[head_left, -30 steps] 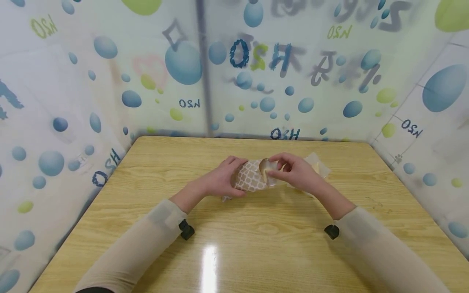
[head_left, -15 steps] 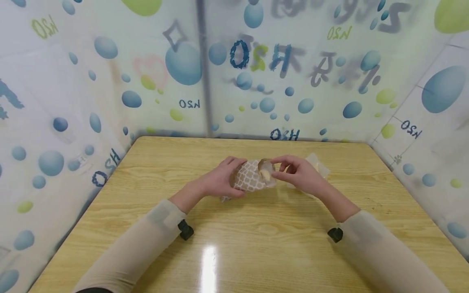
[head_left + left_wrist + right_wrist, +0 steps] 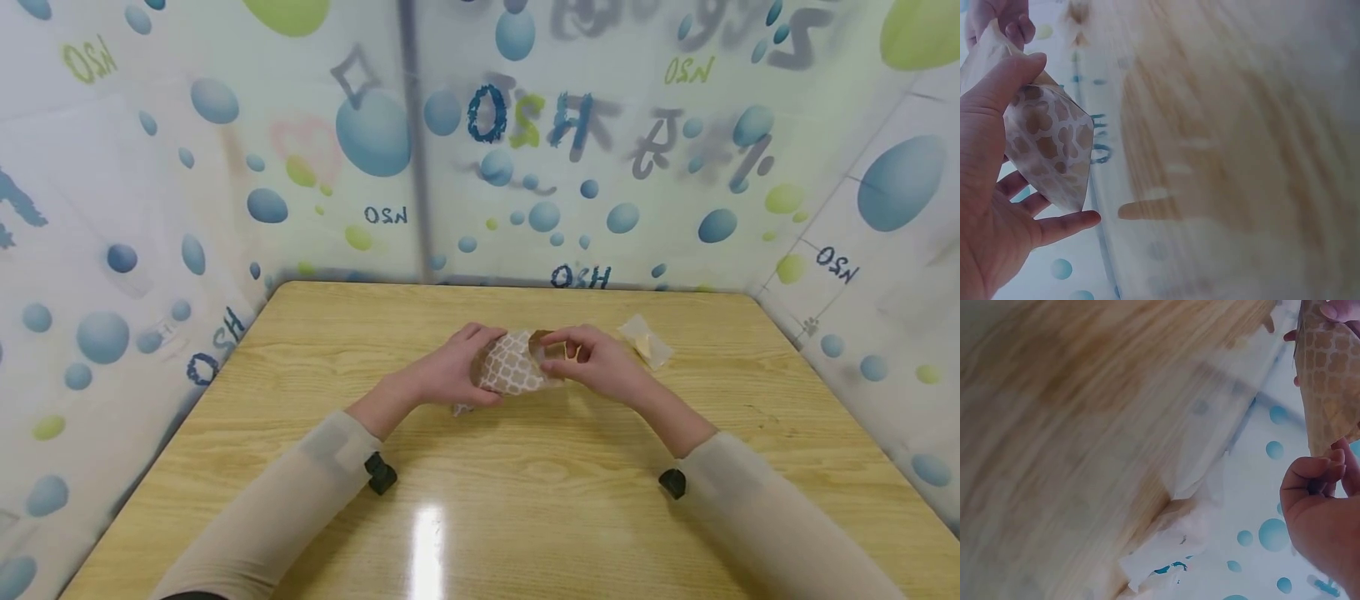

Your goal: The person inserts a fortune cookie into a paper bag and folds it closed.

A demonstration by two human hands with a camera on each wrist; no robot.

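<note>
A brown paper bag with a white lattice pattern (image 3: 513,363) lies on its side over the table, its mouth toward the right. Thumb and fingers of my left hand (image 3: 454,367) grip its left part; in the left wrist view the left hand (image 3: 997,187) holds the patterned end (image 3: 1050,137). My right hand (image 3: 600,360) is at the mouth, thumb and forefinger on either side of the opening's edge. In the right wrist view the right hand (image 3: 1322,512) has its fingers bent at the rim of the bag (image 3: 1332,381). What its fingertips touch inside is hidden.
On the wooden table (image 3: 480,500), right of the right hand, lies a crumpled translucent wrapper (image 3: 647,342) with something pale yellow on it. A printed curtain (image 3: 480,192) stands behind the table's far edge.
My right hand drew slightly right from the bag's mouth, then came back left to it, its fingertips now at the opening. The left hand keeps its grip, almost unmoved.
</note>
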